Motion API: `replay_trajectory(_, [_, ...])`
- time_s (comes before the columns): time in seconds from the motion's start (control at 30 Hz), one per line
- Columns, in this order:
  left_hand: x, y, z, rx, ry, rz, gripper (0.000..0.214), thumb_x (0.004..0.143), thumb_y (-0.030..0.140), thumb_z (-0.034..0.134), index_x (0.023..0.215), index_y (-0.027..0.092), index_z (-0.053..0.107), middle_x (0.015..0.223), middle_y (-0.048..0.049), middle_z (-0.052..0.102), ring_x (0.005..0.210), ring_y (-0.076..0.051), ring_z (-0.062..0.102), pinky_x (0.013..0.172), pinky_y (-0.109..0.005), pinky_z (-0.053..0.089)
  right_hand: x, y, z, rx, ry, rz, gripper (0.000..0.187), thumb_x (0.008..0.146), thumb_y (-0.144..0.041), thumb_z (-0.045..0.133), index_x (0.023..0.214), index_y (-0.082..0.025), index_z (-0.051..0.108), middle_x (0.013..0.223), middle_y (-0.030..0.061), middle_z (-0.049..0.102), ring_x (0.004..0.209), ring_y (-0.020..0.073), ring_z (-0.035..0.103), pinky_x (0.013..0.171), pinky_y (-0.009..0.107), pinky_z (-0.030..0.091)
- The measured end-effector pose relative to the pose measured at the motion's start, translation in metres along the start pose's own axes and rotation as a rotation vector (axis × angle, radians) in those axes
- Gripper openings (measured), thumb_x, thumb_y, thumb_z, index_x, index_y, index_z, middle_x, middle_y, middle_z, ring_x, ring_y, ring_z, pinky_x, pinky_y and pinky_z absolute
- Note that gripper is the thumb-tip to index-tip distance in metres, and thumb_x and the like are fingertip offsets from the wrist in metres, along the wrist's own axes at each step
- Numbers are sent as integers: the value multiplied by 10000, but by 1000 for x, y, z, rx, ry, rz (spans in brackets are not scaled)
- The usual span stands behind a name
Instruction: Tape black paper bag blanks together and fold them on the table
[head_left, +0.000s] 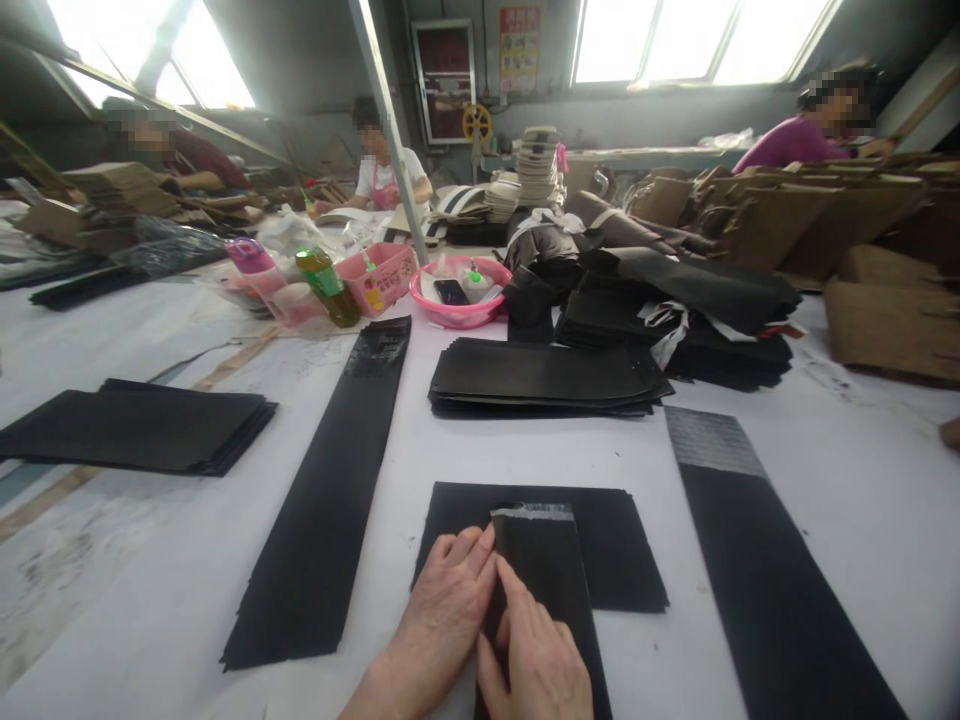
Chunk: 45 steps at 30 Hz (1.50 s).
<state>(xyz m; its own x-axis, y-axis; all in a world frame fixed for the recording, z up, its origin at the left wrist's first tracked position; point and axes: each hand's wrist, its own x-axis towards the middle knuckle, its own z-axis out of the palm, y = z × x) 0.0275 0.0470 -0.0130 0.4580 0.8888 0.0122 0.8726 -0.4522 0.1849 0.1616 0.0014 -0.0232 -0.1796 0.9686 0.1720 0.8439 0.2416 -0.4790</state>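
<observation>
A long black strip point(551, 570) lies over a black rectangular sheet point(622, 550) in front of me. Across the strip's far end runs a narrow whitish band that looks like glue. My left hand point(454, 590) is at the strip's left edge, its fingers bent and pressed together near the far corner. Just nearer to me, my right hand point(536, 645) lies on the same strip, with its forefinger and thumb along the left edge. Both hands appear to grip this edge, and their fingertips almost meet. The near end of the strip runs out of view.
Black strips with sticky-looking far ends lie at left point(315, 500) and right point(780, 570). Beyond the sheet is a stack of black pieces point(547, 375), then a pink basin point(461, 318) and a green-labelled bottle point(328, 287). Several people work across the tables.
</observation>
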Motion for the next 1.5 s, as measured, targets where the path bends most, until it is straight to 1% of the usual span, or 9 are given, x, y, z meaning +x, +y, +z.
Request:
replay_trajectory(0.13, [0, 1, -2, -20, -10, -7, 375, 917, 178, 492, 1291, 202, 494, 1417, -45, 444, 1210, -224, 404, 972, -360, 336, 9, 11, -8, 188, -25, 42, 467, 910, -433, 511, 1302, -207, 395, 763, -10, 636, 584, 153, 633, 536, 246, 525])
replay_trajectory(0.27, [-1, 1, -3, -67, -5, -19, 398, 889, 182, 499, 1285, 221, 511, 1426, -38, 434, 1194, -239, 406, 965, -374, 336, 22, 14, -14, 160, 56, 35, 365, 917, -520, 450, 1147, -241, 498, 936, 42, 620, 728, 184, 656, 584, 272, 554])
replay_trajectory(0.6, [1, 0, -5, -83, -42, -33, 476, 826, 85, 466, 1281, 221, 505, 1445, -13, 413, 1185, -240, 391, 946, -387, 338, 32, 19, -18, 229, 58, 83, 257, 886, -438, 525, 1061, -251, 508, 899, 8, 614, 589, 131, 610, 498, 239, 520])
replay_trajectory(0.83, [0, 0, -6, -129, -8, -40, 493, 872, 179, 513, 1348, 289, 444, 1437, 0, 422, 1180, -226, 394, 954, -369, 331, 28, 32, -18, 315, 3, 31, 220, 932, -349, 492, 1129, -255, 523, 970, 13, 613, 701, 122, 622, 598, 211, 537])
replay_trajectory(0.97, [1, 0, -8, -144, -19, -44, 571, 853, 263, 585, 1387, 321, 391, 1453, 9, 403, 1161, -232, 406, 942, -367, 340, 33, 48, -21, 132, 133, -75, 254, 973, -305, 392, 1165, -246, 547, 1070, 53, 607, 969, 190, 597, 807, 304, 533])
replay_trajectory(1.1, [2, -2, -2, -118, -19, -35, 605, 826, 273, 617, 1385, 337, 396, 1469, 8, 381, 1147, -251, 409, 929, -382, 343, 37, 59, -19, -51, 189, -83, 317, 985, -335, 354, 1201, -248, 569, 1070, 60, 615, 951, 201, 586, 756, 299, 540])
replay_trajectory(1.23, [2, -3, 1, -101, -19, -23, 647, 803, 282, 647, 1390, 358, 386, 1468, -11, 381, 1146, -265, 416, 913, -392, 359, 37, 62, -14, -87, 129, -55, 322, 986, -344, 365, 1234, -289, 563, 1041, 43, 610, 883, 177, 584, 689, 266, 536])
replay_trajectory(1.4, [3, -1, -12, -182, -29, -54, 613, 796, 202, 644, 1356, 343, 436, 1443, -12, 413, 1148, -256, 433, 912, -392, 403, 35, 59, -12, -98, 118, -30, 297, 977, -297, 403, 1204, -295, 594, 1049, 44, 599, 857, 168, 581, 688, 268, 525])
replay_trajectory(1.5, [3, 2, -19, -278, 7, -72, 503, 857, 112, 529, 1310, 326, 487, 1412, -12, 438, 1139, -223, 455, 908, -370, 443, 35, 58, -14, -87, 122, -21, 291, 972, -265, 414, 1183, -288, 612, 1048, 48, 599, 868, 168, 579, 695, 264, 517])
